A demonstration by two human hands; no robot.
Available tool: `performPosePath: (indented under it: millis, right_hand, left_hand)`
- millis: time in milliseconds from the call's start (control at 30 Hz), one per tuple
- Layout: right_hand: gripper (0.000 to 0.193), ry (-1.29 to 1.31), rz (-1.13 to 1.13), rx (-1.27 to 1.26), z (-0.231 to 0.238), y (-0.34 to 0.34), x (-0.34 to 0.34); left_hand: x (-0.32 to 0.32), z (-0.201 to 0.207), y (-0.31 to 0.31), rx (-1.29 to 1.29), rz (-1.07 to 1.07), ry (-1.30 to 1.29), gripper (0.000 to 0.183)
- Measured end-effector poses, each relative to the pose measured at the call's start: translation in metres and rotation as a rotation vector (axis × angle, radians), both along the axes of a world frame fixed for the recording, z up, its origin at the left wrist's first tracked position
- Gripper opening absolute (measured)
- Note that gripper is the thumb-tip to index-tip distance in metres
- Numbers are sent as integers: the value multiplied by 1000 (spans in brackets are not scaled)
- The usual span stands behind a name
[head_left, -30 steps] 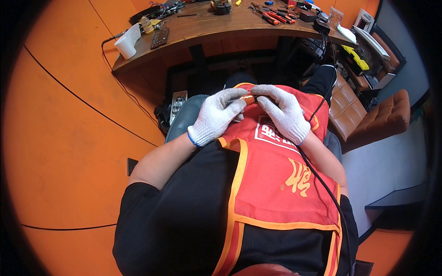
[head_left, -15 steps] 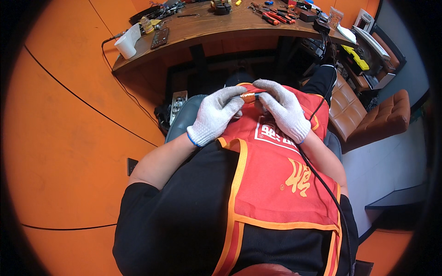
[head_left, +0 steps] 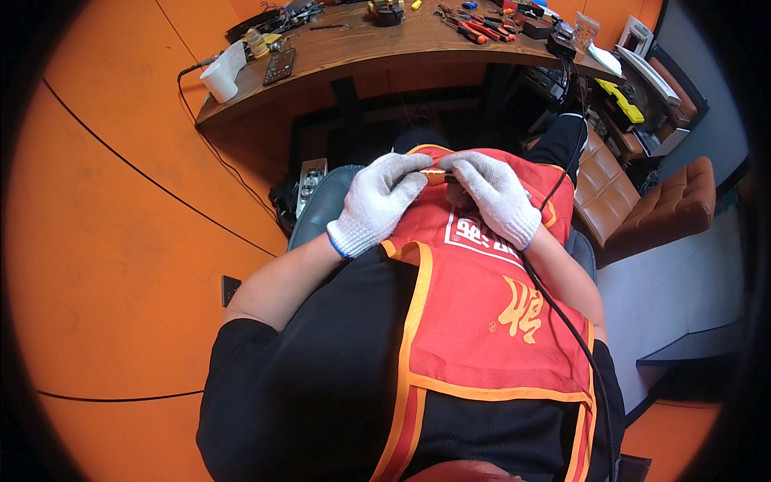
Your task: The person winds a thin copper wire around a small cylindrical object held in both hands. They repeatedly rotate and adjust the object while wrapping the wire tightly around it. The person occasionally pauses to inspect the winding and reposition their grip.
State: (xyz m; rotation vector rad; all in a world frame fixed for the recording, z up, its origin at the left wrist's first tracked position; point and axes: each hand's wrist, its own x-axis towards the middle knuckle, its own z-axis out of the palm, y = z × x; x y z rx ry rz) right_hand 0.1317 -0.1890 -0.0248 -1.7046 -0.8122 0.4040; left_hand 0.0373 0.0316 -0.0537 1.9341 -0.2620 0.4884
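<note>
Between my two gloved hands, above my lap, is a small copper-coloured wire coil [head_left: 434, 177] wound on a short dark rod. My left hand [head_left: 376, 201] pinches its left end between thumb and fingers. At the right end, my right hand [head_left: 496, 194] has its thumb and fingers closed on the dark rod. Both hands wear white knitted gloves, and they hide the ends of the piece. Beneath them spreads my red apron [head_left: 482, 321] with yellow edging.
Ahead stands a wooden desk [head_left: 353, 56] bearing red-handled pliers [head_left: 474, 34], a white paper roll [head_left: 221, 80] and a dark circuit board [head_left: 279, 67]. A black cable [head_left: 562, 317] runs down my right side. To the right is a brown padded chair [head_left: 658, 201]; an orange wall [head_left: 120, 241] stands left.
My right fingers have come down from their arched position and lie flatter over the coil's right end. The coil has shifted slightly lower, and my left hand has moved a little.
</note>
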Motion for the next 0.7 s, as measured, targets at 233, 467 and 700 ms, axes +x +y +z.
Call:
performPosePath:
  millis: [233,467,700]
  right_hand:
    - [30,-187,9,149,-6,5,-2]
    - [33,102,49,71,-8,2,1]
    - [34,-117,-13,189,-10,6,0]
  left_hand:
    - [-4,6,2,-481,-109,367,30]
    - [0,0,-3,-463,-76,202,30]
    - [-1,0,-2,-410,-64,216,33]
